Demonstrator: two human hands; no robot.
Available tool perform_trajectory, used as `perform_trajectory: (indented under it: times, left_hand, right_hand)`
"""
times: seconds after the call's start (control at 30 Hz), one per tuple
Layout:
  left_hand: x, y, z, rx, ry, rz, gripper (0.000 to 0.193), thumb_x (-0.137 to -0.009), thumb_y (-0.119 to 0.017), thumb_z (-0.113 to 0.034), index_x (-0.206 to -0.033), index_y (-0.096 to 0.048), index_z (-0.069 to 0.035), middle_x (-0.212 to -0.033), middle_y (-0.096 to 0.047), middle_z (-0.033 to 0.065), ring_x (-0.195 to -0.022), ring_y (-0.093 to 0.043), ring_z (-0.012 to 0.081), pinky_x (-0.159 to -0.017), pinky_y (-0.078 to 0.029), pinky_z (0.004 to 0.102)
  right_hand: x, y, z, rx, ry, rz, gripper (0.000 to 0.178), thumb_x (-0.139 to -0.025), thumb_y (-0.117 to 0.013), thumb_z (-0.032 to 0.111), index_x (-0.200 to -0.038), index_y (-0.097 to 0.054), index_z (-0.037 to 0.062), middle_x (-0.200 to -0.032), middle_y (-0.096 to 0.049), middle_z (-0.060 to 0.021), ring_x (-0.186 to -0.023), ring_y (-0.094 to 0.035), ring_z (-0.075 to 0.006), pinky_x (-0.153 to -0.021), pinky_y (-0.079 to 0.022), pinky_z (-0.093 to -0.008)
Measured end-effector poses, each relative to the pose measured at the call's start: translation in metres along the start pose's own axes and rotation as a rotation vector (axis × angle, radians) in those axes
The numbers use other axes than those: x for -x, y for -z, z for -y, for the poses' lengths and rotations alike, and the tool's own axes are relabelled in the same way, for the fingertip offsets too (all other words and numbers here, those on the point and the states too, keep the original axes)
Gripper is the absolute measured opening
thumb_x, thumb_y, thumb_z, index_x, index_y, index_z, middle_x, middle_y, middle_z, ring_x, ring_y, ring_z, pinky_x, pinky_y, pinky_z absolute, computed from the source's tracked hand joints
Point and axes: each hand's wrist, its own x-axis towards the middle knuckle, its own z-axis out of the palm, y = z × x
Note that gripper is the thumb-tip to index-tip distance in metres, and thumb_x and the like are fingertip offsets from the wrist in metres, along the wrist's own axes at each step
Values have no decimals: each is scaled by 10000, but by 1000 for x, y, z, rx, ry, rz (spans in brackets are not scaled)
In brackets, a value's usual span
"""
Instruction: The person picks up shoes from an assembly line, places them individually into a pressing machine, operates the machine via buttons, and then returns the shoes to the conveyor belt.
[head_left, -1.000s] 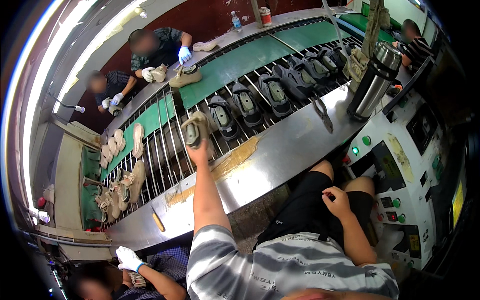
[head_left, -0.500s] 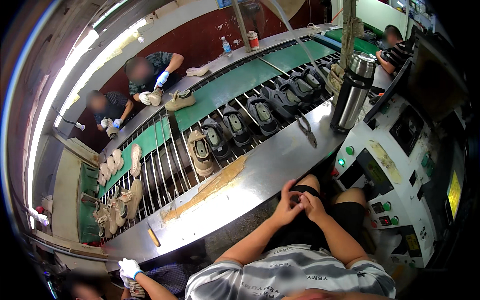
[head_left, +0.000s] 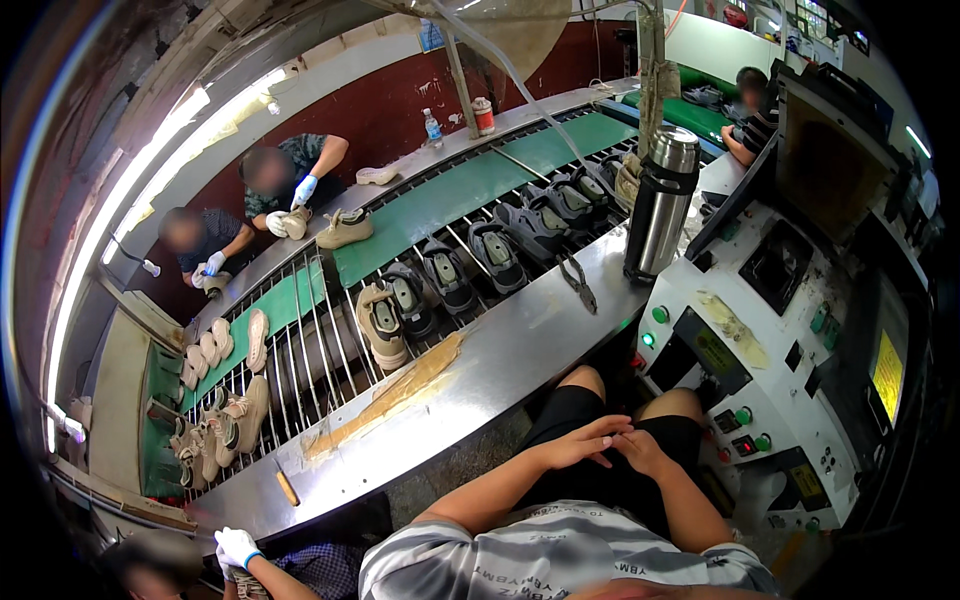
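Note:
My left hand (head_left: 582, 446) is over my lap, holding nothing, with its fingers stretched out toward the right. Its fingertips meet my right hand (head_left: 645, 452), whose fingers are loosely bent and partly covered; no object shows between the two. Beyond my knees runs a metal ledge (head_left: 530, 335) along a roller conveyor (head_left: 335, 335). On the ledge lie pliers (head_left: 578, 284), and a steel vacuum flask (head_left: 662, 205) stands near them. Several dark grey shoes (head_left: 447, 275) and a beige shoe (head_left: 381, 325) sit on the rollers.
A control panel (head_left: 725, 350) with buttons stands at my right. Beige shoes (head_left: 235, 415), pale soles (head_left: 258, 340) and a yellow-handled tool (head_left: 287, 487) are at the left. Two gloved co-workers handle shoes across the conveyor; another's white glove (head_left: 237, 547) shows at lower left. Someone sits at far right.
The view has shifted, so the conveyor appears farther left. My hands have gone lower toward my lap; my left fingers, bent before, are now straighter and lie across the right hand's fingers.

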Motion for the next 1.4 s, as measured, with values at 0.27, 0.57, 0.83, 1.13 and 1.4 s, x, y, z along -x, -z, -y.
perform_trajectory:
  times: [0.27, 0.57, 0.83, 1.13, 1.4]
  left_hand:
    - [6, -8, -9, 53, -23, 23, 611, -966, -511, -277, -1465, -225, -72, -1455, -329, 95, -1310, -364, 214, -1015, -377, 381]
    - [12, -10, -22, -178, -45, 115, 642, -919, -581, -142, -1454, -241, -44, -1433, -343, 85, -1304, -345, 189, -1052, -310, 343]
    - [16, -14, -25, -18, -61, 91, 751, -895, -609, -162, -1491, -157, -92, -1504, -240, 86, -1333, -324, 209, -1016, -380, 364]
    - [23, -18, -27, 232, 91, 88, 670, -962, -519, -294, -1496, -160, -110, -1532, -199, 70, -1370, -288, 222, -1024, -381, 413]
    - [24, -22, -27, 230, 111, 87, 692, -957, -529, -302, -1505, -137, -141, -1542, -179, 72, -1366, -289, 226, -1042, -357, 415]
  right_hand:
    - [4, 3, 20, 56, 133, 18, 277, -948, -531, 222, -1037, -653, -9, -908, -688, -101, -857, -646, -187, -770, -491, -305]
    - [0, -13, 20, -201, 28, -9, 277, -931, -544, 244, -984, -646, -9, -850, -673, -80, -777, -625, -168, -713, -483, -303]
    - [4, 0, 37, 147, 87, 77, 261, -916, -545, 247, -883, -650, 10, -819, -651, -138, -745, -629, -280, -674, -482, -350]
    - [15, 12, 50, 398, 292, 137, 265, -924, -538, 320, -957, -683, 101, -875, -656, -150, -809, -627, -352, -692, -497, -409]
    - [23, 8, 58, 395, 255, 108, 311, -926, -537, 350, -925, -682, 75, -822, -648, -158, -778, -619, -360, -665, -484, -415]
